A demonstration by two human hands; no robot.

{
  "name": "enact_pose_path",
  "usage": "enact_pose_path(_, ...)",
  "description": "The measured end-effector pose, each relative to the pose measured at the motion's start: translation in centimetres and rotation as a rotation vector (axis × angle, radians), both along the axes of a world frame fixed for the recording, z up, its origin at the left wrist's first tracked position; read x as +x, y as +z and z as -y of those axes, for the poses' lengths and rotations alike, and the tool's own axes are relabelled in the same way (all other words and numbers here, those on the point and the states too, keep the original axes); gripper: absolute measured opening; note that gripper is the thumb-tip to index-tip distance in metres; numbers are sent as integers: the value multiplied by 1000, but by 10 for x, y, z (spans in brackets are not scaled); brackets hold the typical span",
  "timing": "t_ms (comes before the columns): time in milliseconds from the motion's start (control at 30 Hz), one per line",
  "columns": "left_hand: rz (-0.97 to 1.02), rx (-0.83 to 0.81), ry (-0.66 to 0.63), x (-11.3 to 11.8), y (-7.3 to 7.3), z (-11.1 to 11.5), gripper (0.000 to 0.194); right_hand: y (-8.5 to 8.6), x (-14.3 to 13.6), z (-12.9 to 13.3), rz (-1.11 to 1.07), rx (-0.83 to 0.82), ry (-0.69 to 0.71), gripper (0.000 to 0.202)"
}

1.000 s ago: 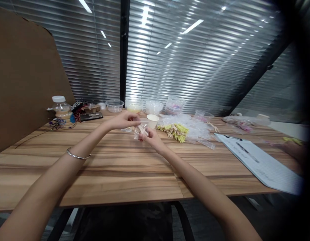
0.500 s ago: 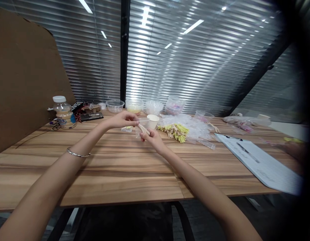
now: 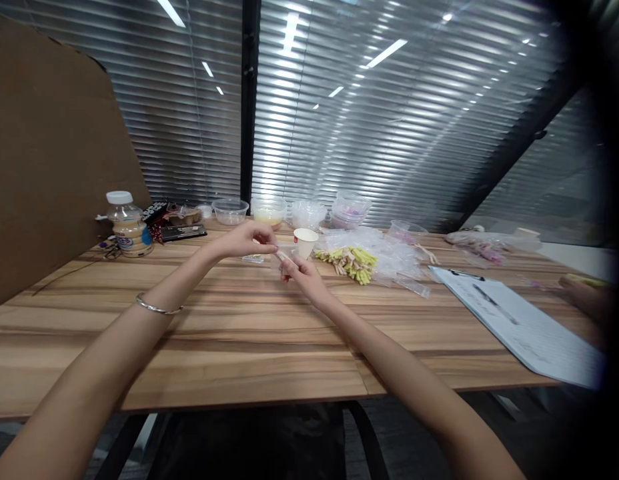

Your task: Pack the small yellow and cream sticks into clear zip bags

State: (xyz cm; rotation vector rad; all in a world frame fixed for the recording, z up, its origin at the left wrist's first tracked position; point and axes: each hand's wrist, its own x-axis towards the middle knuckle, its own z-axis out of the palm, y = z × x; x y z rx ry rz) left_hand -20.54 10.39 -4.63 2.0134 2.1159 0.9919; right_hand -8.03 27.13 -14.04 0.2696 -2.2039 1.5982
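My left hand [image 3: 252, 240] is above the middle of the table, its thumb and fingers pinched on the edge of a small clear plastic bag [image 3: 276, 264]. Close beside it, my right hand [image 3: 305, 277] is closed around pale beige strips [image 3: 284, 256], which lie at the bag. How far the strips sit inside the bag is hard to make out. Just behind my hands stands a white paper cup [image 3: 305, 241] with a red mark. To its right lies a pile of yellow and beige strips [image 3: 350, 263] beside a heap of clear plastic bags [image 3: 397, 257].
Clear plastic bowls [image 3: 230, 211] line the back of the table. At the left are a white-capped bottle [image 3: 130, 227] and a cardboard panel [image 3: 54, 147]. A clipboard [image 3: 519, 327] with a pen lies at the right, near another person's hand [image 3: 584, 297] with something yellow.
The clear film that stretched across the cup has dropped away, so the cup's red mark shows. Less of the beige strips is visible between my hands. The other person's hand has shifted slightly.
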Motion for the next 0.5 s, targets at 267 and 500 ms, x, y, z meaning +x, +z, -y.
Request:
enact_pose_path(267, -48, -151, 4, -6, -2, -1, 33, -5, -4, -7, 11, 90, -49, 40)
enact_pose_path(500, 18, -19, 109, -21, -13, 3, 43, -12, -10, -7, 44, -17, -42, 37)
